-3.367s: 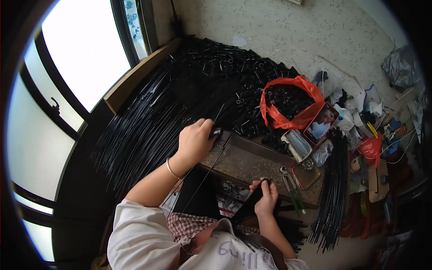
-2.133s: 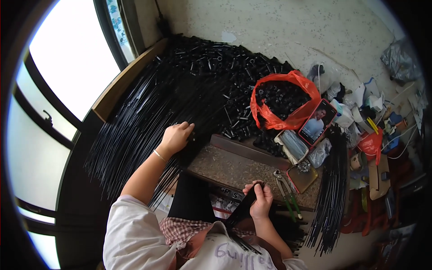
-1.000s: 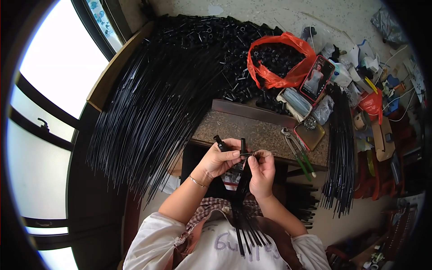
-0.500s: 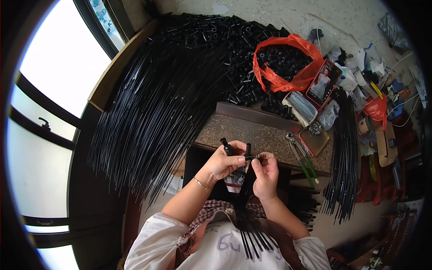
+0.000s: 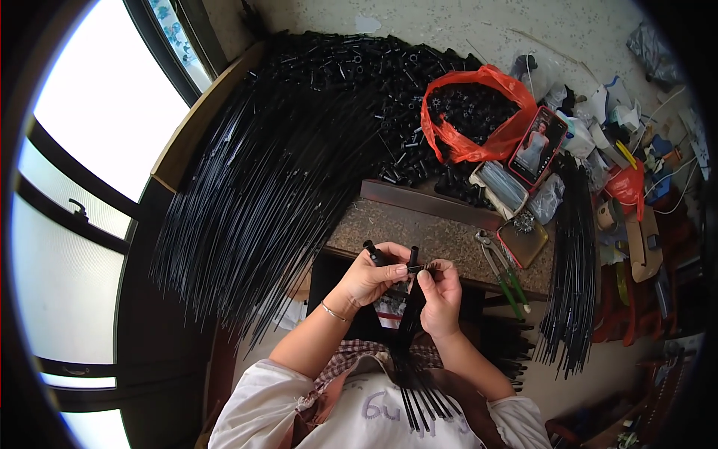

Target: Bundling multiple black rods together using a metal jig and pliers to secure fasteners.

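Both hands meet above my lap, at the table's near edge. My left hand [image 5: 368, 279] is closed around a dark plastic tube-shaped piece [image 5: 373, 252], which sticks out past the fingers. Its thumb and fingertip pinch the left end of a small row of thin rod ends [image 5: 425, 267]. From the other side, my right hand [image 5: 441, 298] pinches the same row between thumb and forefinger. A second black tube [image 5: 413, 257] stands upright between the hands; which hand carries it I cannot tell. Long black rods, like umbrella ribs [image 5: 420, 400], hang from the hands' area across my lap.
A large heap of black rods [image 5: 247, 194] fans over the table's left side, with black plastic fittings [image 5: 336, 63] behind. A red bag [image 5: 437, 142], phone [image 5: 538, 144], green-handled pliers [image 5: 508, 280] and another rod bundle [image 5: 570, 277] lie right. A metal bar [image 5: 430, 204] crosses the tabletop [image 5: 404, 229].
The whole view has shifted slightly, the table sitting a little lower. Both hands keep their pinch on the row of rod ends, with only small finger movement.
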The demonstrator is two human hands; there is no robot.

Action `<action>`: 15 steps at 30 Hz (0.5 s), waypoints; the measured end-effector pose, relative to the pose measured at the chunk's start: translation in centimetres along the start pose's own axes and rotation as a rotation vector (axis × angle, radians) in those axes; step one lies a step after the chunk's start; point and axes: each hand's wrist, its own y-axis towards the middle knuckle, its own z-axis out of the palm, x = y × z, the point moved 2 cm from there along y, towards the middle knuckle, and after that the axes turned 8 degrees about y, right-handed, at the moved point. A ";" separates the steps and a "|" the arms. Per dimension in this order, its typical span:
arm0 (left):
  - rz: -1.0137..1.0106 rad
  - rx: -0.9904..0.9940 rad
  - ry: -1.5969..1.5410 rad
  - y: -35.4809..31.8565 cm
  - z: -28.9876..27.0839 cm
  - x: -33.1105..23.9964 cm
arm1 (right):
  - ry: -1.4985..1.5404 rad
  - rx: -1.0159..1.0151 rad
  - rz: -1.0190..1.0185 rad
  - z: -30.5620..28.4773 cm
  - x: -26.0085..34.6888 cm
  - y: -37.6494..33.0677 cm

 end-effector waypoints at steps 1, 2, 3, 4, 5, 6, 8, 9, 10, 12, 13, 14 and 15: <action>0.022 -0.007 0.013 -0.1 0.2 -0.1 | 0.000 0.001 0.001 0.0 0.0 0.0; 0.045 -0.015 0.025 -0.1 0.4 -0.1 | 0.001 0.003 -0.001 0.0 0.1 0.0; 0.046 -0.014 0.027 -0.2 0.6 -0.1 | 0.008 0.001 0.000 -0.1 0.0 0.1; 0.071 -0.033 0.053 -0.3 0.7 -0.2 | 0.016 0.000 0.000 0.0 0.1 0.1; 0.097 -0.053 0.079 -0.4 0.9 -0.3 | 0.017 0.002 -0.001 0.1 0.2 0.0; 0.096 -0.050 0.080 -0.4 1.1 -0.5 | 0.023 -0.001 0.010 0.1 0.3 -0.1; 0.230 -0.042 0.428 -0.5 1.6 -1.1 | 0.027 -0.004 0.018 0.1 0.4 0.0; 0.231 -0.043 0.429 -0.7 1.9 -1.1 | 0.013 -0.012 0.002 0.1 0.5 -0.1; 0.330 -0.082 0.647 -1.0 2.2 -1.3 | -0.001 -0.020 -0.014 0.1 0.5 -0.1; 0.432 -0.190 0.962 -1.2 2.3 -1.2 | -0.062 -0.042 -0.064 0.1 0.5 -0.5; 0.434 -0.191 0.964 -1.2 2.3 -1.0 | -0.123 -0.065 -0.113 0.1 0.6 -0.6; 0.428 -0.219 0.925 -1.2 2.2 -0.9 | -0.122 -0.063 -0.114 0.1 0.6 -0.6; 0.420 -0.245 0.886 -1.2 2.2 -0.7 | -0.104 -0.051 -0.106 0.0 0.6 -0.6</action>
